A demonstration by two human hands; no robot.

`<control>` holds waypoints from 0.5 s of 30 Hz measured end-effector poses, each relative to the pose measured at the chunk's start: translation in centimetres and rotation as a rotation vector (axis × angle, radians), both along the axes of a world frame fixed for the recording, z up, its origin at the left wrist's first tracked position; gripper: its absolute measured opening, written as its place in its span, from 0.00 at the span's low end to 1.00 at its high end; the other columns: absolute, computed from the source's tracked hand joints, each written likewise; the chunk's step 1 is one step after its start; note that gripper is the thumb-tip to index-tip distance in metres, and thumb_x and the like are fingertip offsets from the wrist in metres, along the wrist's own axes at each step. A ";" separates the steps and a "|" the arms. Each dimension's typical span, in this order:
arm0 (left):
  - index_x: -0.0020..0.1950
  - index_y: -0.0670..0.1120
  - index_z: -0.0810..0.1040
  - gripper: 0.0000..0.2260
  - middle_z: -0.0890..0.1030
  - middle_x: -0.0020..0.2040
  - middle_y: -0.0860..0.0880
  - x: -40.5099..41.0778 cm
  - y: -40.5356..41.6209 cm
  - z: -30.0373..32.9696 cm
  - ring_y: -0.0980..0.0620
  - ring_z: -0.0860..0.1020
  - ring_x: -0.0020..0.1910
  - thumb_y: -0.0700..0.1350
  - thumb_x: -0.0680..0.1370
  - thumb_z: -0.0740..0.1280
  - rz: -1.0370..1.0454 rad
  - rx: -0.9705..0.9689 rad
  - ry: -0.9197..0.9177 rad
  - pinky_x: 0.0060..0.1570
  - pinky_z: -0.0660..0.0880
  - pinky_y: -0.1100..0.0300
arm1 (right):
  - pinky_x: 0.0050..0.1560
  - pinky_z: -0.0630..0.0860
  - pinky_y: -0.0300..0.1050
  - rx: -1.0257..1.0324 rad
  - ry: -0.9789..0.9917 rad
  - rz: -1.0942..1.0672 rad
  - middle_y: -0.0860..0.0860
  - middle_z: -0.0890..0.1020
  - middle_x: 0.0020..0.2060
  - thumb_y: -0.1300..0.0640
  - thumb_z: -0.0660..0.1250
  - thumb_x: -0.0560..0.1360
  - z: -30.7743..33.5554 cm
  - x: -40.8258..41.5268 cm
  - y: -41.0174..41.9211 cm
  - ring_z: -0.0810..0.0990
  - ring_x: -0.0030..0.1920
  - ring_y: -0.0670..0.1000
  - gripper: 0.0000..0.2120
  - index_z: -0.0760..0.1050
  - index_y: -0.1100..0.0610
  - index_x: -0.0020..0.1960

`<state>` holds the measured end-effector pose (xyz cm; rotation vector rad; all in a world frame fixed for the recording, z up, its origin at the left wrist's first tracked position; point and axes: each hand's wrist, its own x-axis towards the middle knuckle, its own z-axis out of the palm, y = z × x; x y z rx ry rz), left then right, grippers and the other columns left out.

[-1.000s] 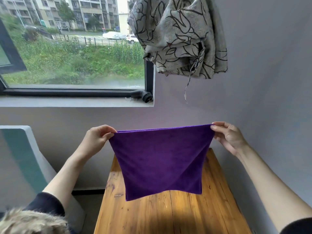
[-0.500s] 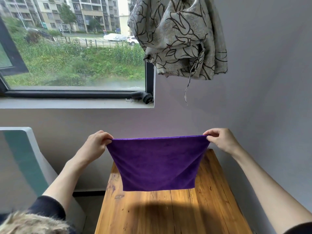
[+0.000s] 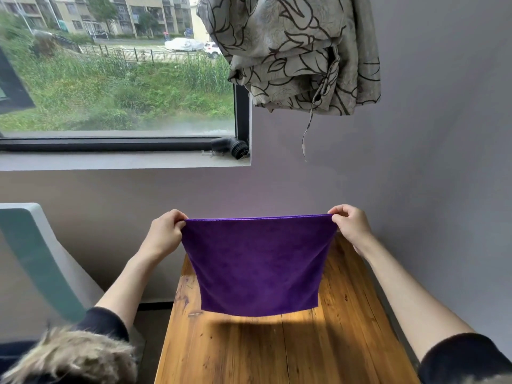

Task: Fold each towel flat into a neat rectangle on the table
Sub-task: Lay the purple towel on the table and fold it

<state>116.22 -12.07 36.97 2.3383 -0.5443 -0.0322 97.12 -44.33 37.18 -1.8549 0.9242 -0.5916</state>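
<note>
Purple towel [image 3: 257,261] hangs taut above the wooden tabletop [image 3: 277,350], left hand [image 3: 163,234] and right hand [image 3: 350,225] each pinching a top corner, and uneven lowering could crease it.

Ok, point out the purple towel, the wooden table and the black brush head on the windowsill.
purple towel [image 3: 259,266], head view, middle of the hanging cloth.
wooden table [image 3: 282,353], head view, bare planks below the towel.
black brush head [image 3: 231,148], head view, its body on the sill's right end.
</note>
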 end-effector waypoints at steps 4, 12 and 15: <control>0.50 0.41 0.77 0.09 0.79 0.52 0.42 0.7 -1.9 -1.6 0.45 0.74 0.51 0.35 0.78 0.57 0.055 0.024 0.074 0.50 0.68 0.58 | 0.46 0.68 0.38 -0.221 0.223 -0.005 0.56 0.82 0.46 0.69 0.58 0.72 -1.7 1.6 -0.8 0.77 0.48 0.55 0.13 0.79 0.59 0.46; 0.50 0.40 0.78 0.08 0.80 0.49 0.42 0.1 -4.3 -0.4 0.48 0.76 0.48 0.35 0.78 0.60 0.126 -0.299 -0.108 0.48 0.67 0.64 | 0.53 0.71 0.44 -0.224 -0.014 -0.214 0.57 0.81 0.51 0.69 0.56 0.74 -0.7 2.6 -1.7 0.77 0.53 0.56 0.13 0.78 0.59 0.49; 0.48 0.45 0.77 0.07 0.79 0.45 0.47 -1.0 -3.3 -0.3 0.52 0.75 0.44 0.36 0.78 0.61 0.043 -0.380 -0.131 0.43 0.68 0.70 | 0.50 0.75 0.43 -0.168 -0.150 -0.206 0.53 0.81 0.46 0.69 0.57 0.74 -0.8 0.8 -1.0 0.78 0.47 0.50 0.13 0.77 0.57 0.46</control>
